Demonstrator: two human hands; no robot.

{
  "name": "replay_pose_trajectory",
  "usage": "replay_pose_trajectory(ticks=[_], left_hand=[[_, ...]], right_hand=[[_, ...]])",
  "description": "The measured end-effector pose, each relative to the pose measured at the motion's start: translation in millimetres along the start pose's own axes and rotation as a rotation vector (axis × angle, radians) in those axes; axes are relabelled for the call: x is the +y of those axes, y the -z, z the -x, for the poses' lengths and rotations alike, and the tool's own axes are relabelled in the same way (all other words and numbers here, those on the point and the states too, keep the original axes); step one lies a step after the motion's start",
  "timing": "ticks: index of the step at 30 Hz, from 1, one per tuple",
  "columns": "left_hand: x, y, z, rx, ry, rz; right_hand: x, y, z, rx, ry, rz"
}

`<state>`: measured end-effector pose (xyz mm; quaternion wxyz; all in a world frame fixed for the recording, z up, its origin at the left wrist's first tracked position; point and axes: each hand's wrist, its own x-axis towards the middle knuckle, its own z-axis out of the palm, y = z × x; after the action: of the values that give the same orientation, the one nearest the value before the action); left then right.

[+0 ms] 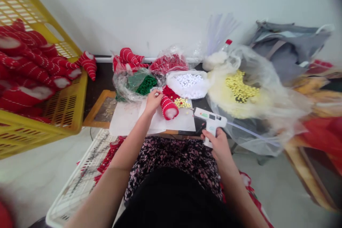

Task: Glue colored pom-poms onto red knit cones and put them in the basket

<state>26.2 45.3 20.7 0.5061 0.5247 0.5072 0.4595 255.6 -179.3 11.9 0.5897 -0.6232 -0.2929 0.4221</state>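
Note:
My right hand [220, 144] is wrapped round the handle of a white glue gun [211, 118], its nozzle pointing left and a long glue stick trailing from the back. My left hand [153, 100] has its fingers pinched together beside the upper end of a red stuffed cone with white stitched stripes [169, 107]. What lies between those fingertips is too small to make out. The cone rests on white paper [125, 117], its pale round base facing me. Yellow pompoms [183, 103] and red pompoms [169, 92] lie loose right beside it.
Bags of green [146, 84], white [189, 80] and yellow pompoms [240, 87] line the table. A yellow crate [72, 110] heaped with red stuffed cones stands left. Below is a white basket [66, 199]. A grey bag [291, 46] sits at the back right.

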Motion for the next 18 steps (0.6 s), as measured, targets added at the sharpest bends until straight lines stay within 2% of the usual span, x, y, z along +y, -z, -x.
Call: replay_pose_trajectory(ticks=[3,5,9,14,18], left_hand=[[4.8,-19.3,-5.8,-0.069,-0.044,0.091],[8.8,-22.7,-8.4,-0.15,-0.079,0.17],[18.0,-9.2,-19.2,-0.214,-0.052,0.24],[26.9,15.2,-30.5,-0.263,-0.088,0.234],[24.3,18.8,-29.6,-0.286,-0.092,0.248]], right_hand=[[-7.6,-0.3,6.5,0.017,0.01,-0.078],[-11.7,-2.1,12.2,-0.033,0.033,-0.129],[-16.0,-12.8,26.4,-0.169,0.075,-0.135],[-14.4,-31.4,28.0,-0.32,0.199,0.037],[-11.8,-46.5,17.7,-0.325,0.305,0.223]])
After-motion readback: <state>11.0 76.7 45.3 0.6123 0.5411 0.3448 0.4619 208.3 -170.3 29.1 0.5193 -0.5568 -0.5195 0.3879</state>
